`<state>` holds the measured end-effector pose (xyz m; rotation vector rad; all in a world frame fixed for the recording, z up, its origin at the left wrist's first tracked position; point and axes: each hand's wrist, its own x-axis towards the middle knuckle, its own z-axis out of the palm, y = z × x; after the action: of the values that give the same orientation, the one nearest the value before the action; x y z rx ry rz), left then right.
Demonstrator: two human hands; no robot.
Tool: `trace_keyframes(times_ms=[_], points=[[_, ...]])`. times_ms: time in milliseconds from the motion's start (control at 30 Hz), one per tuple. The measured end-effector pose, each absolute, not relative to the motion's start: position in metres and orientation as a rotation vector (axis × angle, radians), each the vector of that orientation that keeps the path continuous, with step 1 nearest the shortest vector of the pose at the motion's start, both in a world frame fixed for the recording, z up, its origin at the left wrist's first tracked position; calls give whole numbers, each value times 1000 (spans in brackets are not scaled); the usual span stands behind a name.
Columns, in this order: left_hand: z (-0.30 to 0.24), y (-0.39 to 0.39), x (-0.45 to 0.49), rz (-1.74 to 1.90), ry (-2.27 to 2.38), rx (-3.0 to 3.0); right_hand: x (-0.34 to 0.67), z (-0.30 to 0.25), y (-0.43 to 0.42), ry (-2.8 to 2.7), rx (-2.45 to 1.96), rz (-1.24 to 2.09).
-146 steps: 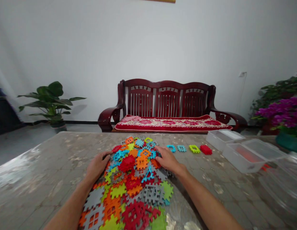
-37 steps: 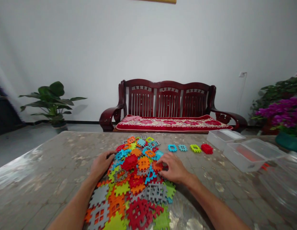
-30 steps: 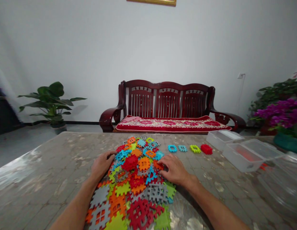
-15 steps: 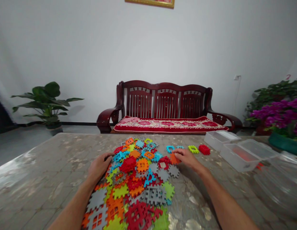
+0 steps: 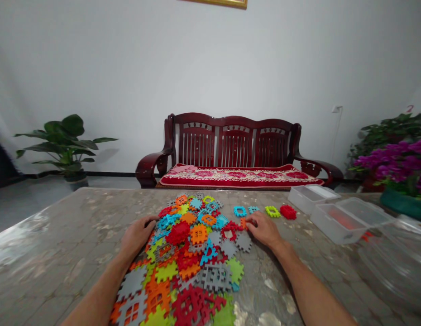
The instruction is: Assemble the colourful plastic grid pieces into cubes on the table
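Note:
A heap of flat plastic interlocking building pieces in red, orange, grey, blue and green spreads over the table. My left hand rests at the heap's left edge, loosely bent with the fingers a little apart and nothing visible in them. At the right edge, my right hand pinches an orange interlocking piece, largely covered by the fingers. Just beyond that hand lie a blue square frame piece, a smaller blue piece, a green frame piece and red pieces.
Clear plastic boxes stand on the right of the table, with something orange in one. Nearer me is a transparent container. Purple flowers rise at far right. A wooden bench stands behind the table.
My right hand has drawn slightly nearer and turned, covering more of the orange piece. My left hand has barely moved. The whole view has shifted slightly.

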<state>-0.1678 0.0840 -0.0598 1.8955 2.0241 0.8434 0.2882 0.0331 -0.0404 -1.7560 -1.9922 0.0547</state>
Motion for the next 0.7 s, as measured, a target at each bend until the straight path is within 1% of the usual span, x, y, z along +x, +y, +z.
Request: trace_keyframes(times_ms=[133,300,533,700], points=[[-60,85,-168,802,2048,1897,275,-35,27,-2014,-1806,-20],[-61,85,-168,816,2046,1892,259,-31,25,-2004,-1688,-47],[-58,82,-166,851,2034,1885,235,-27,20,-2044,-1560,46],[-57,82,-164,807,2060,1879,221,-26,16,-2124,-1363,164]])
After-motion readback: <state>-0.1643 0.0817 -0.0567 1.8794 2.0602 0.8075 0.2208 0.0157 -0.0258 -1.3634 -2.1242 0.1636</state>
